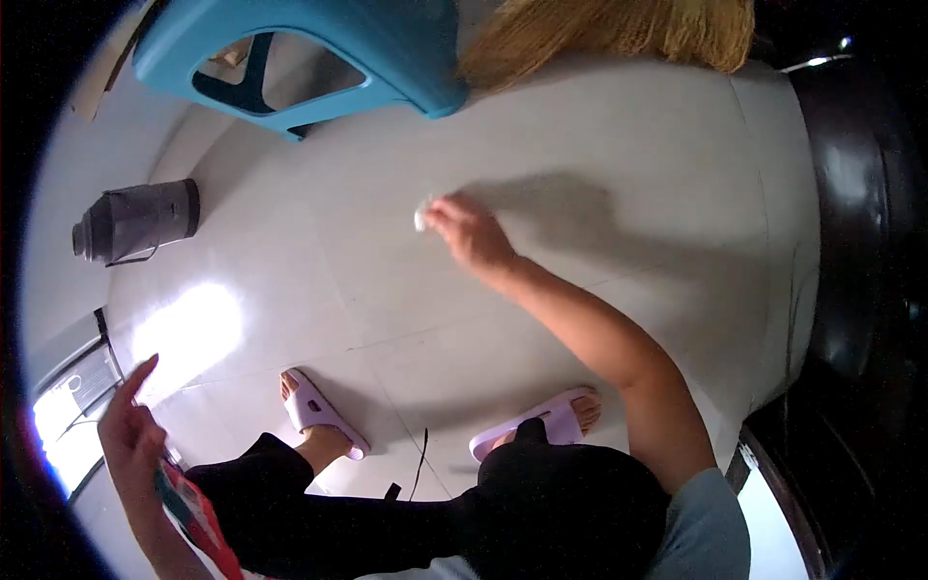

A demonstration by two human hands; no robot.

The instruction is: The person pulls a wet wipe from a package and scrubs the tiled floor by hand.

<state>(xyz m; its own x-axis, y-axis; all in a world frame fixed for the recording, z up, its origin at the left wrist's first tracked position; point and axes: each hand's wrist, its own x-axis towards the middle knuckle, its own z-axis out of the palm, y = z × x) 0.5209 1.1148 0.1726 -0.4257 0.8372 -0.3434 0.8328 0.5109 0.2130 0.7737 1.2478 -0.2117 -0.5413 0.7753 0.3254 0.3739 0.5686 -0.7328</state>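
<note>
My right hand (471,232) is stretched out over the tiled floor, its fingers pinched on a small white object (420,218) whose kind is too blurred to make out. At the left edge my left hand (133,430) has its index finger pointing out and its other fingers curled. Against that hand and along the forearm lies a red, green and white plastic bag (200,512). The curled fingers appear to grip the bag's upper end, though the contact is partly hidden.
A blue plastic stool (406,72) and straw broom bristles (619,34) are at the top. A grey thermos flask (145,222) stands by the left wall. My feet in lilac slippers (314,406) rest on the tiled floor (387,290). Dark furniture (855,213) lines the right.
</note>
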